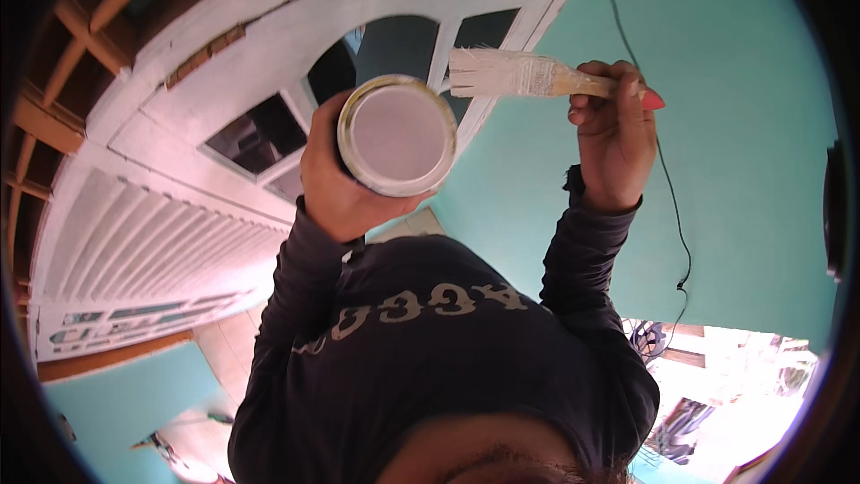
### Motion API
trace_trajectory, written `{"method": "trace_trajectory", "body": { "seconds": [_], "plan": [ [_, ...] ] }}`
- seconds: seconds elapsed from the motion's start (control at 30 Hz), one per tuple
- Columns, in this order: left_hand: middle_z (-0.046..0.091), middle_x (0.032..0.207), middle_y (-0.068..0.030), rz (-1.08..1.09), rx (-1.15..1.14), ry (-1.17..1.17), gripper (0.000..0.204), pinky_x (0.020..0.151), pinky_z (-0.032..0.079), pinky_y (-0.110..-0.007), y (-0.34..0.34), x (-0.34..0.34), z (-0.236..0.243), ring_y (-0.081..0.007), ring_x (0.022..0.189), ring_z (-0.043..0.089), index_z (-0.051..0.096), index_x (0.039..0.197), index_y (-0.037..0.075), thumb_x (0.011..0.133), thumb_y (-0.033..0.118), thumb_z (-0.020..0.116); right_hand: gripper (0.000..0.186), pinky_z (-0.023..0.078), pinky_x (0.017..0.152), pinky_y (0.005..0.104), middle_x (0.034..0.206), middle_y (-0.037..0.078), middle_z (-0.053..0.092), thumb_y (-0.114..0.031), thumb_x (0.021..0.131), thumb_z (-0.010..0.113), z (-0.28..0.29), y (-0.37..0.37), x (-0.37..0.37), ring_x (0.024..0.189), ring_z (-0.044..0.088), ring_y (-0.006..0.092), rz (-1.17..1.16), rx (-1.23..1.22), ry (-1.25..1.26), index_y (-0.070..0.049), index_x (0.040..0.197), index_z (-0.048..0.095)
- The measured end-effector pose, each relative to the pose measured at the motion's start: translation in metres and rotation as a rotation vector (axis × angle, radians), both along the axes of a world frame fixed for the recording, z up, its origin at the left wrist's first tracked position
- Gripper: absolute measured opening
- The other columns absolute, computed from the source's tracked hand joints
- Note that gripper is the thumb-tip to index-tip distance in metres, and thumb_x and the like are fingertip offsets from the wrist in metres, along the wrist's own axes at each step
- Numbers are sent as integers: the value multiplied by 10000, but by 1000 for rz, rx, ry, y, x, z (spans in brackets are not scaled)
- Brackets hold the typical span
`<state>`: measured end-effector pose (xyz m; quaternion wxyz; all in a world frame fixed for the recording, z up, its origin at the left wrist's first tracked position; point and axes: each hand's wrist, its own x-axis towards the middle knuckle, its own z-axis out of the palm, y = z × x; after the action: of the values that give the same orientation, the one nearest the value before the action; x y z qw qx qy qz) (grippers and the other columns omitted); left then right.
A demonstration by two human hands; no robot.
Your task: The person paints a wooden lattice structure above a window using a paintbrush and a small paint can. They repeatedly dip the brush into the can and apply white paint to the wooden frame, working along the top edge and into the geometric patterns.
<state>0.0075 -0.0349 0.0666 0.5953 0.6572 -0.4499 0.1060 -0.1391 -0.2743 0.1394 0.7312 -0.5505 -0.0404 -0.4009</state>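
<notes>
My left hand [333, 181] is wrapped round the side of an open paint can [399, 136], whose round mouth faces up and shows pale, whitish paint inside. Yellowish smears mark its rim. To the right, my right hand [623, 139] pinches a paintbrush [515, 73] by its wooden handle, which ends in a red tip. The flat bristles are coated in pale paint and point left, above and right of the can without touching it.
Beyond the can stands a white-painted wooden door [278, 22] with dark glass panes and a slatted lower part. A turquoise wall [743, 170] rises at right, with a thin black cable [667, 179] hanging down it. Brown wooden framework [85, 27] edges the upper left.
</notes>
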Motion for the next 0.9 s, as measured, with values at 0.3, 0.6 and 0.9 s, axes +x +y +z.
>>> {"method": "trace_trajectory", "body": {
  "seconds": [0.3,0.6,0.9],
  "plan": [
    [638,1237,-173,29,-70,127,1017,952,534,-397,7,4,-28,-322,1104,675,474,1350,11,504,247,985,163,584,748,370,1072,232,670,-47,907,576,-4,17,14,878,695,268,243,-207,175,24,1053,569],
    [582,1312,-178,169,40,78,1028,1011,474,-441,25,-1,-29,-372,1192,584,493,1363,22,485,234,984,207,535,837,317,985,110,687,97,748,582,42,58,45,926,675,200,344,-918,386,27,943,596],
    [577,1315,-194,267,26,-112,1025,1032,430,-462,23,2,-29,-382,1185,582,486,1355,2,477,224,965,197,523,648,365,795,140,617,-10,742,657,45,89,77,703,635,332,352,-1297,295,-26,930,597]
  ]
}}
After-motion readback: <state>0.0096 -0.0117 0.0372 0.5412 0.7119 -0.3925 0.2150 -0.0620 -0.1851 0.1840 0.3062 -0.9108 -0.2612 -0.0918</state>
